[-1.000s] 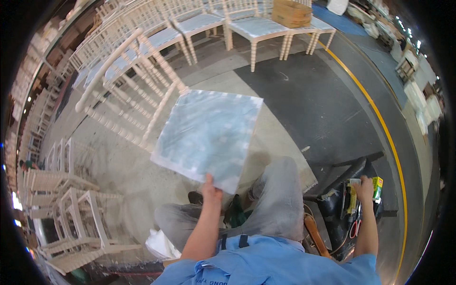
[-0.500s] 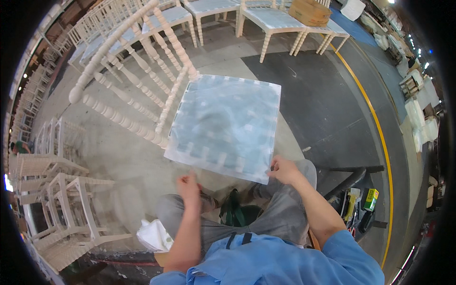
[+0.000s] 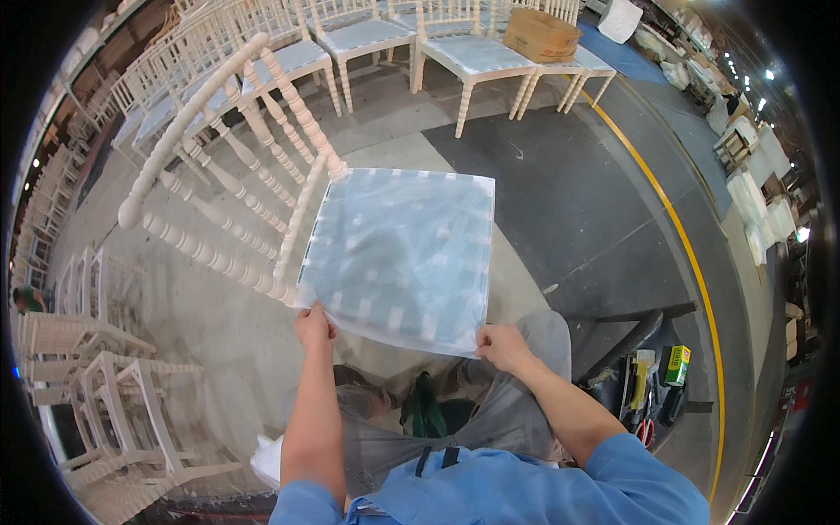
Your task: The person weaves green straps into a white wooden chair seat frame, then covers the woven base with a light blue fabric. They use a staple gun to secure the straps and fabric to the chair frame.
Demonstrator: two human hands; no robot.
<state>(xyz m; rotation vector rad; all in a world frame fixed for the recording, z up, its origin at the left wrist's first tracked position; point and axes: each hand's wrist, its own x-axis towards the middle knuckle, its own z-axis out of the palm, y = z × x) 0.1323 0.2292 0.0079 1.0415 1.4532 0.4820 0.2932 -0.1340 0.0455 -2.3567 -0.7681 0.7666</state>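
Workshop floor, concrete w/ dark mat, rows of white chairs (image 3: 464, 52) behind; clear plastic sheet (image 3: 398, 258) lies over seat of chair (image 3: 236, 175) in front. Sheet looks light, limp, slippery; prob. best held at corners; translucent, bluish, square. Left hand (image 3: 315, 326) & right hand (image 3: 503, 346) each pinched shut on a near corner.

We wear a blue short-sleeved shirt (image 3: 525, 490), sleeves ending above the elbows, forearms bare. Grey trousers (image 3: 516, 411), a dark strap buckle at the waist. Left hand (image 3: 313, 327) and right hand (image 3: 504, 348) ungloved.
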